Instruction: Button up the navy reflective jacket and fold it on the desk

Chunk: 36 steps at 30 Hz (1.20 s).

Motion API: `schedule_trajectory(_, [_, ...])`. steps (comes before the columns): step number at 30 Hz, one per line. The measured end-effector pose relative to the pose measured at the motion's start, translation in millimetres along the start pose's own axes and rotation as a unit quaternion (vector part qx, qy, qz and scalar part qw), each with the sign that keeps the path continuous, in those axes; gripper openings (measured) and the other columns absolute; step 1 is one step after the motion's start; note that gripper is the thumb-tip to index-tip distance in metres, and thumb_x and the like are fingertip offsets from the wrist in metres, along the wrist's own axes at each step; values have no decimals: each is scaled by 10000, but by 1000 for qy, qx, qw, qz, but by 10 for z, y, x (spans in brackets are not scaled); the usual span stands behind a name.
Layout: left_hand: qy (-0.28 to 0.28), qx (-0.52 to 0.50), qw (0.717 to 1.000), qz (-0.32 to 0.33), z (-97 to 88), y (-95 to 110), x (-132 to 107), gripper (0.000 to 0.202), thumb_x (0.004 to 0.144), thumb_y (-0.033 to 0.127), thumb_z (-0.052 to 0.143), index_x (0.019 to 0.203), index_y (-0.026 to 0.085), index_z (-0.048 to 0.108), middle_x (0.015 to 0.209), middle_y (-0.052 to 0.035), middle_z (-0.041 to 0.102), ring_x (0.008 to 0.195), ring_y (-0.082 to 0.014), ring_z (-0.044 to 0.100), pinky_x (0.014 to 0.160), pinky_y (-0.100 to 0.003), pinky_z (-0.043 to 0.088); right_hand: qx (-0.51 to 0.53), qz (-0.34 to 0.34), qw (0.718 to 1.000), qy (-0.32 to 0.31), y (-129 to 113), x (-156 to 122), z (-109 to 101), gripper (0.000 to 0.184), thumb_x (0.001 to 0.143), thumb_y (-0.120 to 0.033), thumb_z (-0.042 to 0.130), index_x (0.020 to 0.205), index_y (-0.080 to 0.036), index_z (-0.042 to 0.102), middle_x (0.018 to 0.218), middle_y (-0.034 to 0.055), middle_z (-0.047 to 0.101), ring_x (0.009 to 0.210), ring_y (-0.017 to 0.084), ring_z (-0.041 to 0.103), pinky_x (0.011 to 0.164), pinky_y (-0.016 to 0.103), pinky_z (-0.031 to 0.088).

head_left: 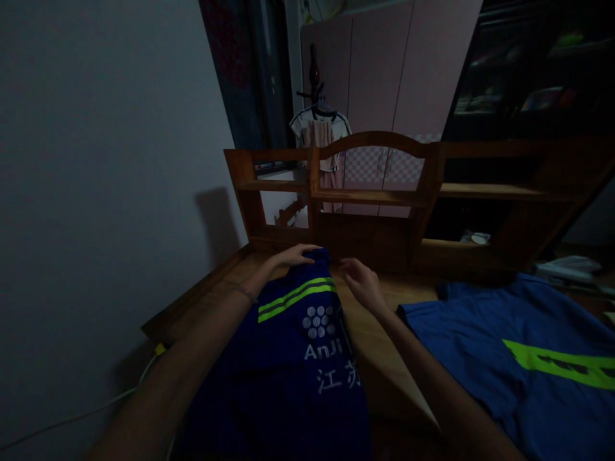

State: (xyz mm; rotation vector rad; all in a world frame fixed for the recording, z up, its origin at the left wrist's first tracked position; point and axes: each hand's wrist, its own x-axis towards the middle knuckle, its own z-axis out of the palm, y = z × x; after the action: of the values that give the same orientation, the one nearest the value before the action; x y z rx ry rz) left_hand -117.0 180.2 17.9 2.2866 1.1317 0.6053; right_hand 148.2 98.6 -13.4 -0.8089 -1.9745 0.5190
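A dark blue work garment [283, 358] lies folded lengthwise in front of me, with yellow-green reflective stripes [298, 298] and white printed lettering. My left hand [294, 255] rests at its narrow far end, fingers stretched over the fabric and thumb apart. Just right of the same end is my right hand [361, 282], its fingers loosely bent and apart, with nothing visible in them. A gap shows between the right hand and the cloth. Under the garment is a light wooden surface [379, 346].
A second blue garment [471, 346] with a yellow-green band lies spread at right. Beyond the surface stands a wooden headboard with shelves [369, 198]. A white wall [120, 160] and a pale cable [96, 410] are at left. Clothes hang on a rack [314, 70] behind.
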Motion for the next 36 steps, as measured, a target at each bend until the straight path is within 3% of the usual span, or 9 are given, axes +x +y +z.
schedule_trajectory(4, [-36, -20, 997, 73, -29, 173, -40, 468, 818, 215, 570, 1280, 148, 531, 1274, -89, 546, 1157, -212, 509, 1017, -327, 352, -10, -50, 995, -80, 499, 808, 322, 588, 739, -5, 597, 1287, -158, 450, 1173, 47, 540, 983, 164, 557, 808, 200, 457])
schedule_trajectory(7, [-30, 15, 996, 85, -28, 305, -99, 400, 831, 196, 535, 1229, 163, 572, 1217, -70, 579, 1106, -191, 535, 981, -297, 374, -44, -80, 988, -125, 664, 989, 498, 428, 698, -6, 670, 1091, -156, 586, 1016, 14, 598, 897, 173, 576, 736, 175, 440])
schedule_trajectory(11, [0, 113, 992, 49, -43, 347, -238, 426, 743, 246, 649, 1151, 174, 550, 1093, -37, 603, 991, -180, 561, 861, -263, 422, -105, -90, 982, -130, 784, 857, 520, 227, 766, -22, 630, 938, -169, 608, 823, -7, 588, 762, 172, 572, 639, 185, 390])
schedule_trajectory(15, [-16, 189, 982, -20, -47, 310, -362, 335, 708, 289, 669, 981, 164, 522, 876, 2, 583, 753, -147, 554, 625, -217, 410, -158, -104, 975, -117, 839, 664, 424, 119, 826, -59, 607, 890, -158, 597, 998, 48, 549, 869, 189, 537, 716, 220, 387])
schedule_trajectory(19, [-12, 277, 961, 2, 106, 327, -458, 135, 822, 190, 521, 953, 160, 508, 897, -26, 563, 766, -145, 537, 621, -218, 392, -184, -150, 958, -161, 825, 569, 309, 179, 811, -58, 647, 951, -167, 621, 1202, 60, 477, 1066, 221, 451, 895, 269, 364])
schedule_trajectory(24, [43, 497, 859, 110, 389, 250, -618, 249, 953, 151, 279, 1004, 192, 519, 976, -69, 530, 791, -156, 528, 591, -231, 368, -196, -157, 946, -207, 825, 528, 277, 108, 878, -59, 563, 910, -128, 639, 1106, 112, 528, 1081, 261, 428, 991, 366, 298])
schedule_trajectory(26, [50, 527, 840, 118, 439, 209, -674, 251, 955, 154, 278, 1000, 193, 522, 968, -72, 526, 809, -163, 527, 607, -239, 381, -189, -131, 949, -213, 849, 500, 332, 102, 880, -67, 550, 884, -112, 641, 1037, 133, 548, 1048, 266, 451, 984, 368, 310])
schedule_trajectory(29, [61, 510, 854, 81, 442, 216, -732, 129, 907, 229, 443, 986, 171, 526, 994, -92, 518, 903, -211, 514, 714, -293, 414, -155, -68, 962, -212, 888, 451, 428, 97, 852, -85, 563, 878, -116, 651, 984, 132, 569, 1013, 260, 484, 963, 344, 345])
schedule_trajectory(36, [46, 262, 964, -5, 348, 372, -828, 129, 859, 288, 531, 901, 169, 500, 928, -27, 527, 805, -149, 521, 694, -247, 387, 80, 89, 961, -249, 938, 546, 379, 177, 804, -219, 532, 872, -169, 688, 1138, 47, 566, 1043, 230, 528, 926, 306, 436])
